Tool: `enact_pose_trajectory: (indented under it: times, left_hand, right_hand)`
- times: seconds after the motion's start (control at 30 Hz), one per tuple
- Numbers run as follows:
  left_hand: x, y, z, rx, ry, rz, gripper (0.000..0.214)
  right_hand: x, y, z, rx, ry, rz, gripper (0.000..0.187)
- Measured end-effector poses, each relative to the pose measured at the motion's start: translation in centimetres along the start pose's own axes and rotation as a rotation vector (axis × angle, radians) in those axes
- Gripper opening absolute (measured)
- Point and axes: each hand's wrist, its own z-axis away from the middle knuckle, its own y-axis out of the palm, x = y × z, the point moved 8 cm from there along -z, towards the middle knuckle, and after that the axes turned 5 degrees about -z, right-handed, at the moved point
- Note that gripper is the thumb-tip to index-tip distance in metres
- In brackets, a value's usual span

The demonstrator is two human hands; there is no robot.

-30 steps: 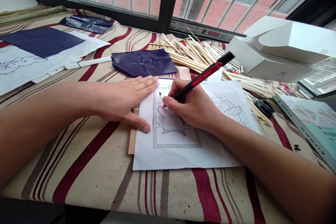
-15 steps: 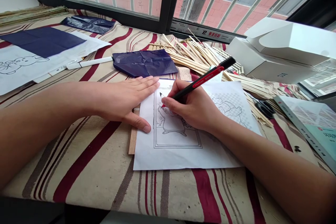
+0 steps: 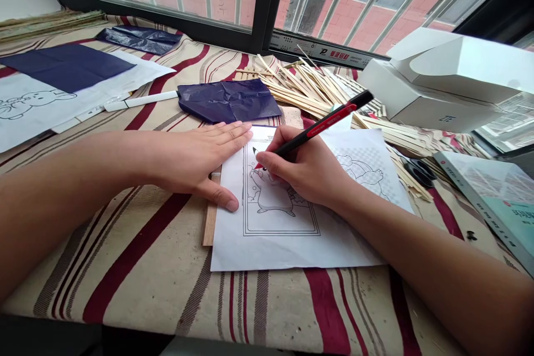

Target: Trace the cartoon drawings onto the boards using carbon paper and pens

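Note:
My right hand (image 3: 298,167) is closed around a black pen with a red band (image 3: 325,125), its lower end against the drawing's upper part. Under that hand lies a white sheet (image 3: 292,253) with a printed line drawing of a round-bodied cartoon animal (image 3: 275,197) inside a frame. The hand covers part of the animal's head. Flat on the sheet's upper left edge, my left hand (image 3: 204,158) has its fingers stretched out and its thumb apart. A strip of wooden board (image 3: 209,222) shows from beneath the sheet's left side.
Dark blue carbon-like paper (image 3: 229,99) lies behind my left hand, beside a white pen (image 3: 142,100). Thin wooden sticks (image 3: 304,83) are heaped near the window. To the right are a white box (image 3: 442,103), black-handled scissors (image 3: 419,172) and a book (image 3: 496,194). More drawings lie left.
Both hands and the sheet keep nearly the same place. The view has shifted very slightly, and the pen's position on the drawing has barely changed.

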Motion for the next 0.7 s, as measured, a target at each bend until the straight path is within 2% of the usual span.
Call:
enact_pose_trajectory:
  times: [0.7]
  left_hand:
    - [0.05,0.08,0.04,0.001,0.01,-0.038,0.133]
  right_hand:
    - [0.01,0.48,0.12,0.038,0.001,-0.004,0.028]
